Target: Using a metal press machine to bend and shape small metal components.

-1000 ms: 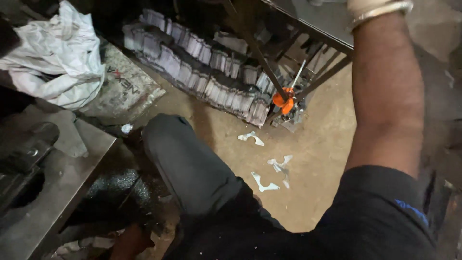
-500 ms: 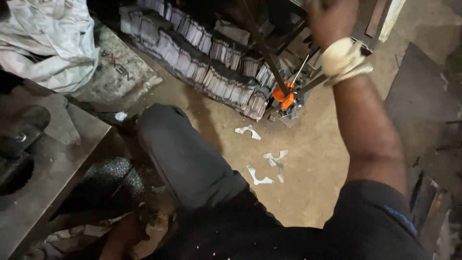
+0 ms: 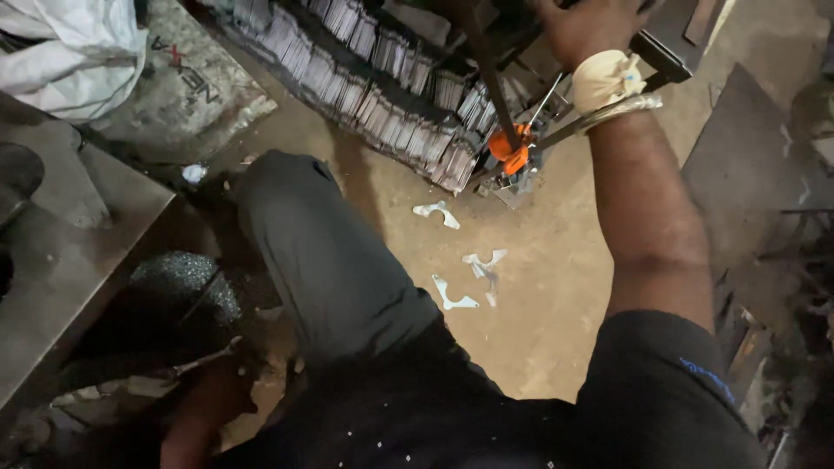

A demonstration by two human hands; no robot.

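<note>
My right hand [image 3: 586,26], wrist wrapped in cloth, has come into view at the top edge, fingers closed on a dark metal frame [image 3: 669,39]. My left hand [image 3: 208,404] sits low beside my knee; its grip I cannot tell.

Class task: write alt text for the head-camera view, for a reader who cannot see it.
A person's right hand, wrist wrapped in pale cloth, reaches up to a dark metal frame. Their left hand is low in shadow. White curved metal offcuts lie on the sandy floor.
</note>
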